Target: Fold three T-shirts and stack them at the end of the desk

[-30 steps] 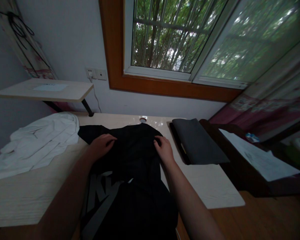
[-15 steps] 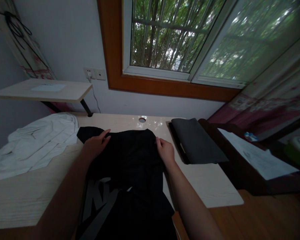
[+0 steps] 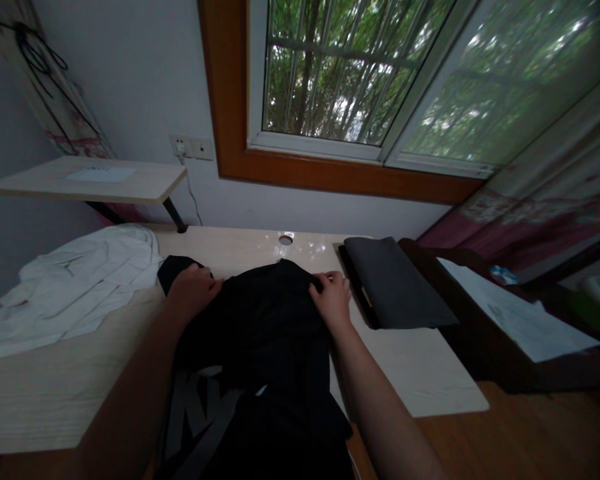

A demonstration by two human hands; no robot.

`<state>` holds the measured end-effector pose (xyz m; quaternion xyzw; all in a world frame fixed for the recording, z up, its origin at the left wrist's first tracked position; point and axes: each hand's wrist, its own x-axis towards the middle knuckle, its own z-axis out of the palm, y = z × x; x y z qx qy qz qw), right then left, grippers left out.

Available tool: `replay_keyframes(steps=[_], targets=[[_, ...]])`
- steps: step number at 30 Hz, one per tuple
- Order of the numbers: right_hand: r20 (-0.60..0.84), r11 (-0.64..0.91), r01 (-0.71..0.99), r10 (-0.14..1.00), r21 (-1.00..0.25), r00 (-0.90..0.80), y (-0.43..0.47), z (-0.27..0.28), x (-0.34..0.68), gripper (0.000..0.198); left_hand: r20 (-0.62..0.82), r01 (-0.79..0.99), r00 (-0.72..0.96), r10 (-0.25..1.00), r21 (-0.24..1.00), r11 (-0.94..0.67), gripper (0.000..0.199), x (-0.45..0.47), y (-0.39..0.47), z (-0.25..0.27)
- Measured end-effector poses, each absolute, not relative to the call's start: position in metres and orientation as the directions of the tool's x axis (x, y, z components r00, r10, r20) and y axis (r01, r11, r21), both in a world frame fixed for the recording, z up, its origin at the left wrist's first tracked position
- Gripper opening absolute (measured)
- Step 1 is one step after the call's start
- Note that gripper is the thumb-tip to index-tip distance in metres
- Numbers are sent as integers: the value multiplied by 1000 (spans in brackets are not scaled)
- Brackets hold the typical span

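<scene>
A black garment point(image 3: 265, 300) lies on the pale wooden desk point(image 3: 395, 373), its far edge raised to a soft peak in the middle. At its upper left, my left hand point(image 3: 193, 290) has its fingers curled over the cloth and grips it. My right hand point(image 3: 333, 297) is closed on the right edge, thumb and bent fingers on the fabric. Large grey lettering point(image 3: 193, 407) shows on black cloth lower down, near my body. Whether that cloth belongs to the same piece, I cannot tell.
White crumpled cloth point(image 3: 90, 267) lies at the left, below a small raised shelf point(image 3: 155, 190) on dark legs. A dark grey folder point(image 3: 400, 283) rests right of my right hand. Farther right, paper point(image 3: 515, 313) lies on a dark surface. Behind stands a window point(image 3: 345, 73).
My left hand's fingers have curled in over the cloth. The right hand's fingers have shifted up and bent at the edge. The garment's far edge now slopes down from a middle peak.
</scene>
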<state>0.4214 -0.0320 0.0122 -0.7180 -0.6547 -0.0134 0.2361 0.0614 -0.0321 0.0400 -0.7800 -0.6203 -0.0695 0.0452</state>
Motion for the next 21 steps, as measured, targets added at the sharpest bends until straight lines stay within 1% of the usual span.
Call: replay_keyframes(steps=[2,3,4,6,8,9,12,14,17,19,21], targets=[[328,-2,938,937,-347,123,-32,11,422,32,258,948,297,919,39,-317,41,58,-30,35],[319,19,932,942,-361,104,-31,10,422,34,282,935,322,904,58,-351,36,57,-28,32],[307,40,926,948,-376,84,-31,10,422,36,286,921,346,894,76,-381,31,55,-27,30],[290,60,913,955,-403,65,-29,9,424,40,250,906,373,893,110,-409,21,54,-26,26],[299,77,898,952,-434,63,-28,8,425,43,209,918,341,916,135,-373,14,54,-26,25],[311,94,883,949,-459,60,-27,7,426,44,202,931,305,931,140,-336,18,55,-27,25],[350,178,794,936,-581,46,-25,4,428,44,215,963,212,953,118,-241,38,58,-31,26],[355,209,717,933,-665,57,-24,3,429,43,218,973,184,958,98,-209,44,59,-33,27],[312,195,635,947,-747,76,-24,2,430,39,188,978,161,969,104,-183,34,56,-34,27],[281,193,595,958,-780,56,-24,1,430,35,167,976,168,971,109,-188,28,52,-32,27],[268,209,558,963,-803,25,-24,1,429,32,153,975,185,971,92,-200,26,49,-30,26]])
